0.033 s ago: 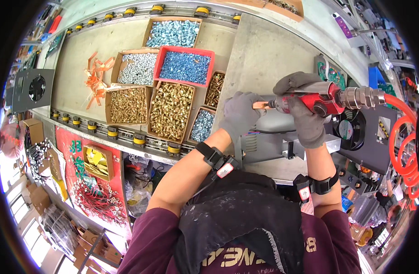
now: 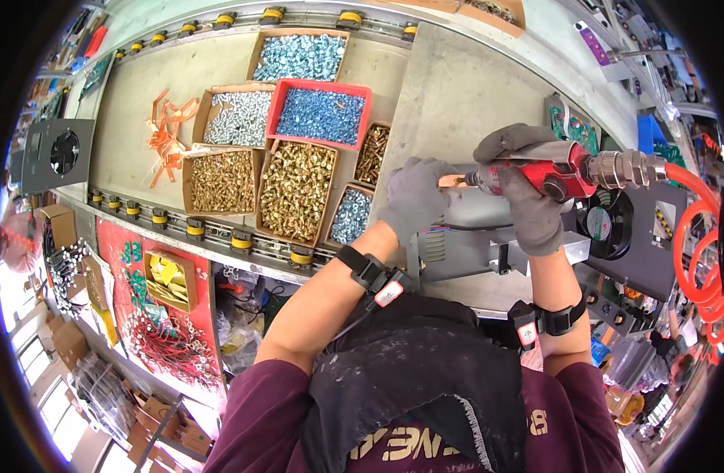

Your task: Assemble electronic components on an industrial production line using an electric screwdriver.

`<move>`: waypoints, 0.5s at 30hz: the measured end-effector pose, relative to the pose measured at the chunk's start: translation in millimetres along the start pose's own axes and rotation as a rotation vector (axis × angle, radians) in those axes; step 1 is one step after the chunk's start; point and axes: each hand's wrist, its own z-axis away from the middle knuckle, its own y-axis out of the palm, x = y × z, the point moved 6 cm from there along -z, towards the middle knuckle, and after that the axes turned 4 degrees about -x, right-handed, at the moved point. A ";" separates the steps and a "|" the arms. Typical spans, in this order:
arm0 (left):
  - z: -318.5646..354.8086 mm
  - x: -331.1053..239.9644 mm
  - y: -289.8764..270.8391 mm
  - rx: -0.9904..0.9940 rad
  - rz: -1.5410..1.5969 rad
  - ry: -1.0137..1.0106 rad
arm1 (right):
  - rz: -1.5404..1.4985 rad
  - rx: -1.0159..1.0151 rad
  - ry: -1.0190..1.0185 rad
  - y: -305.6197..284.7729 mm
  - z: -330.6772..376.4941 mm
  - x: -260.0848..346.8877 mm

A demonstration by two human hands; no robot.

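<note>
My right hand (image 2: 531, 214), in a grey glove, is wrapped round a red air-powered driver (image 2: 563, 167) lying sideways. Its nose points left and meets a small copper strip (image 2: 450, 181). The strip's other end disappears into my gloved left hand (image 2: 413, 195), whose fingers are closed on it. Beneath both hands is a grey metal housing (image 2: 457, 256) with slotted vents and a dark cable. The fastener at the driver's tip is too small to make out. A dark panel with a round black fan (image 2: 602, 223) stands right of my right hand.
Left of my hands sit boxes of brass-coloured fasteners (image 2: 297, 191) and silver screws (image 2: 244, 114), plus a red tray of blue-tinted fasteners (image 2: 277, 110). Loose copper strips (image 2: 169, 134) lie farther left. An orange coiled hose (image 2: 697, 260) runs from the driver. Roller tracks (image 2: 195, 229) edge the bench.
</note>
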 end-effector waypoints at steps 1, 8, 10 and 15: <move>2.8 -2.4 -3.6 -0.071 -0.052 0.135 | 0.020 -0.005 0.024 -1.5 1.4 -1.7; 78.5 118.6 -22.4 0.007 -0.272 -0.307 | -0.167 0.025 0.020 -2.3 4.5 -8.2; 95.4 128.9 1.6 0.235 -0.475 -0.204 | -0.136 0.066 -0.040 -0.8 5.1 -5.5; 108.4 136.9 14.5 0.249 -0.507 -0.154 | -0.048 0.064 0.115 -8.2 5.9 -13.9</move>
